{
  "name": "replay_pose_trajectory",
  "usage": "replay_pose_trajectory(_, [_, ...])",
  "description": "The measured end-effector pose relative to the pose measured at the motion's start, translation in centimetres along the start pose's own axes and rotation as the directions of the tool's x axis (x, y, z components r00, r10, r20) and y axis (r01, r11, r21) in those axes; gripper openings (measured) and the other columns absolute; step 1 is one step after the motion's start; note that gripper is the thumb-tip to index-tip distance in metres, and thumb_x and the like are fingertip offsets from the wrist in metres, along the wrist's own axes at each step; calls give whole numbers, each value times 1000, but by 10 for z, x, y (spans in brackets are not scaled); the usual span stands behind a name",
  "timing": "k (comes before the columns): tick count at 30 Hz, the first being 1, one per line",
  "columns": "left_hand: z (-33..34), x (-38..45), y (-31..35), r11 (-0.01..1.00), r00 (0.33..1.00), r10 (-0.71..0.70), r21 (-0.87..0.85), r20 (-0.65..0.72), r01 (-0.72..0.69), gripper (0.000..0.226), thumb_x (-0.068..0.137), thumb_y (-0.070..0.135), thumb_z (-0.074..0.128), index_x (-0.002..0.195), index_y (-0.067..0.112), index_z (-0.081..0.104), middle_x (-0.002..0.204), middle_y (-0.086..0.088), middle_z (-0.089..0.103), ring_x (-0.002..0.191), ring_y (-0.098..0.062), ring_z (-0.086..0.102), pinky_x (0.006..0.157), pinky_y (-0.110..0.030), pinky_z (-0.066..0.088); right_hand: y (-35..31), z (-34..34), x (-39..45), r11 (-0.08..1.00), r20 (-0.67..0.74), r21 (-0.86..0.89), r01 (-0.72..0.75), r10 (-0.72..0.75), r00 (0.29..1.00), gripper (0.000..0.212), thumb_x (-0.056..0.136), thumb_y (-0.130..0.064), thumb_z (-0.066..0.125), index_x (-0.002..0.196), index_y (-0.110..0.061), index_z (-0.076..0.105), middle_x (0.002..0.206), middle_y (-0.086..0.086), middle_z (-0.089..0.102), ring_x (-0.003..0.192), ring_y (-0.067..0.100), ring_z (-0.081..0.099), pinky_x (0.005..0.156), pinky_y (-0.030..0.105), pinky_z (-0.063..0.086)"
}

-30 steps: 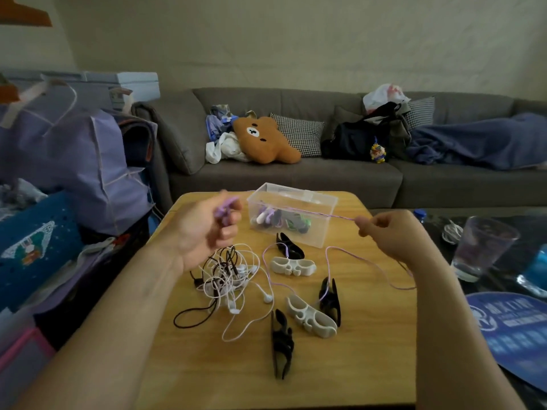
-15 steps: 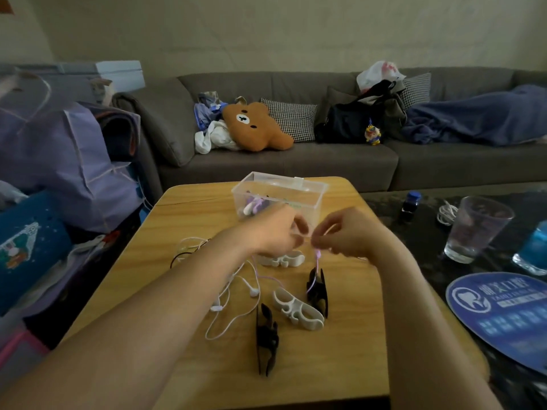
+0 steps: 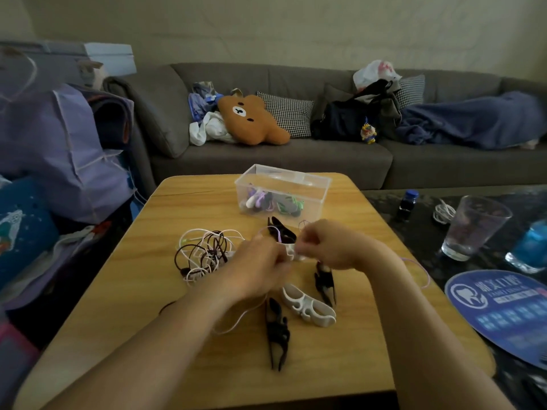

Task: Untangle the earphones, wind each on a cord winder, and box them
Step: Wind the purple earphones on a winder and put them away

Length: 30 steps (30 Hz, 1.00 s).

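Grey fabric sofa behind wooden table; brown bear-shaped plush cushion on sofa, beside black-white checked pillow; dark blue blanket at sofa right end; clear drinking glass and round blue printed fan on dark surface right of table

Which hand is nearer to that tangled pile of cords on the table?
The left hand. It sits just to the right of the tangled cords, almost touching them. The right hand is further right, beyond the left hand, with the white winder between the two.
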<state>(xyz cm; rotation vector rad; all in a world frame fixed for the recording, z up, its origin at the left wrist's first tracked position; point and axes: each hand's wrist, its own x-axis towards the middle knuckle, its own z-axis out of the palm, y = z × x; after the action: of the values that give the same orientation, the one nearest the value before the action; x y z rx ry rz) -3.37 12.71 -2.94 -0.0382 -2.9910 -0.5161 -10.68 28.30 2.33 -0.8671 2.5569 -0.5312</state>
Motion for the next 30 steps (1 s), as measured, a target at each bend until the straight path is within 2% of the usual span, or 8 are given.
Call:
replay_pose_trajectory(3, [-12,-3,-4,964,991,-75,-264,-111,43,25,102,31,50,90,14,63,89,-1,64,85,-20,61,75,-37,47,-7,-13,-7,933,-305,331,143,-37,952,16,104,-28,48,107,-17,59,98,3,64,84,16,61,71,27,50])
replay_pose_trajectory(6, [-36,-9,-6,862,962,-168,-506,-217,36,33,104,34,47,89,12,65,73,8,64,61,1,56,58,-25,41,-1,-21,-5,731,-590,616,295,179,787,21,107,-25,42,110,-12,59,92,2,66,84,15,66,75,33,53])
replay_pose_trajectory(10, [-62,-21,-15,657,989,-104,-754,-108,-14,25,104,20,47,88,6,60,62,-4,59,56,-20,57,70,-34,55,11,-25,-9,330,-528,849,413,491,693,23,107,-20,41,98,-12,61,77,0,59,71,11,60,72,31,51])
replay_pose_trajectory(13, [-73,-28,-18,454,991,-131,-891,-40,24,23,105,17,44,90,5,55,58,0,39,47,-16,38,55,-32,52,20,-27,-9,184,-379,921,344,628,680,17,104,-19,48,97,-14,63,76,-2,59,71,10,60,77,31,50])
replay_pose_trajectory(17, [-82,-33,-17,311,983,-174,-943,65,117,29,108,26,36,86,12,48,58,2,24,43,-11,20,37,-24,17,26,-20,-3,333,-298,938,95,640,708,15,97,-17,60,109,-13,66,100,2,66,98,18,62,75,32,45])
replay_pose_trajectory(22, [-83,-40,-4,382,975,-180,-904,131,192,29,108,22,33,92,7,51,62,4,34,53,-11,25,48,-25,19,0,-13,-10,764,-713,610,210,412,568,24,89,-6,64,105,-24,64,113,-1,65,102,13,61,74,19,45])
replay_pose_trajectory(26, [-73,-46,-4,416,974,-169,-886,147,206,25,107,14,36,90,6,53,68,0,39,58,-12,33,52,-25,28,-26,-3,-16,598,-496,684,417,-37,867,18,90,-10,69,106,-19,70,103,1,74,99,14,70,90,30,56])
replay_pose_trajectory(30, [-60,-52,-3,190,973,-181,-965,145,179,26,106,17,36,86,10,51,65,-2,36,56,-15,29,54,-30,20,-37,11,-12,614,-232,704,356,-275,933,27,92,-17,69,117,-7,67,102,11,75,89,27,74,77,38,60])
